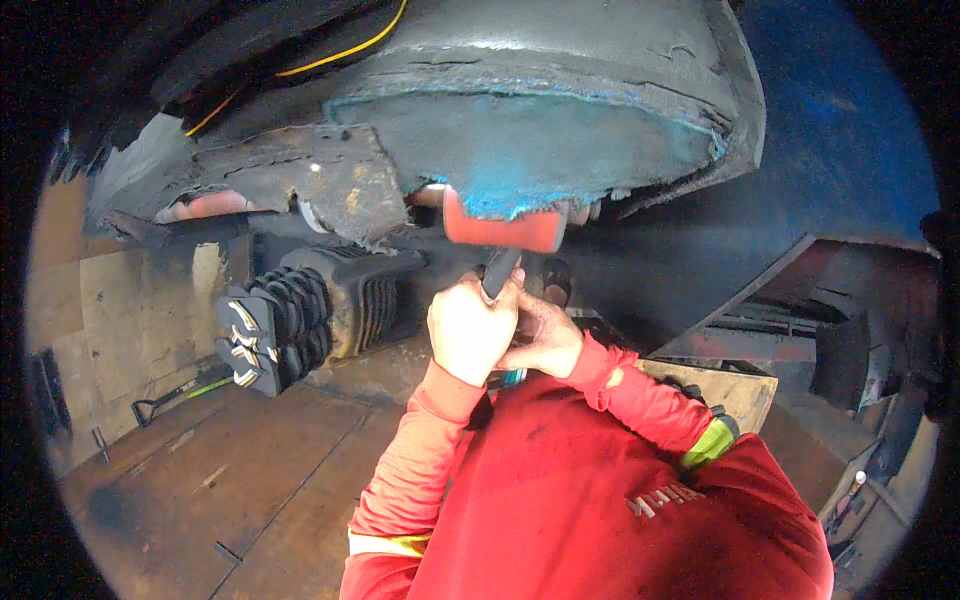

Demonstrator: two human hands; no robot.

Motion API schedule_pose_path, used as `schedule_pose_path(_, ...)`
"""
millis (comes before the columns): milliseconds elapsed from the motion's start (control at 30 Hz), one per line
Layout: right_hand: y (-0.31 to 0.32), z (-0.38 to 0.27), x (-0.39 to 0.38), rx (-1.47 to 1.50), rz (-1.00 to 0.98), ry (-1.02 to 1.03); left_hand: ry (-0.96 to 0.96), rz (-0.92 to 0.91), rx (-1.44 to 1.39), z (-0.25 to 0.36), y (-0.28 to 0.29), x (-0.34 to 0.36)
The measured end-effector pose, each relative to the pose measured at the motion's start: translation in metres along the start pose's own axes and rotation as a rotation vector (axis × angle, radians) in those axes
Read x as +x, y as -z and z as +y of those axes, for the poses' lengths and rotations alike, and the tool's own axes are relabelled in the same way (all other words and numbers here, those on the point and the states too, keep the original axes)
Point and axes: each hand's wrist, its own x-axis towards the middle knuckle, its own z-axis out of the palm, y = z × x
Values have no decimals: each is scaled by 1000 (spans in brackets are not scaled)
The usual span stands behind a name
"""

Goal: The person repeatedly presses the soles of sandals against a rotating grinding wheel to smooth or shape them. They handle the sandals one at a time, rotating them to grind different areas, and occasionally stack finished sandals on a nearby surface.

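Over there a big grey, dust-caked hood (560, 130) hangs above, with stacked black sandals (285, 325) off to the left and a red roller (503, 225) poking out beneath. The left hand (472, 325) is closed round a dark flat piece (500, 272) right at the roller's lower edge; the right hand (543, 338) curls alongside, its grip hard to tell.
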Motion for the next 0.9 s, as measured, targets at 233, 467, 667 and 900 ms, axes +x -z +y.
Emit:
schedule_pose_path(233, 34, -3, 6, 135, 48, -5, 25, -109, 10, 11, -26, 21)
schedule_pose_path(467, 30, -4, -2, -48, -4, 17, -19, -25, -27, 6, -23, 5)
schedule_pose_path(667, 27, -2, -9, -384, 45, 122, -33, -23, -192, -2, -24, -5)
schedule_pose_path(900, 10, -24, -23, -860, 136, 215, -49, 7, -344, -7, -26, -16)
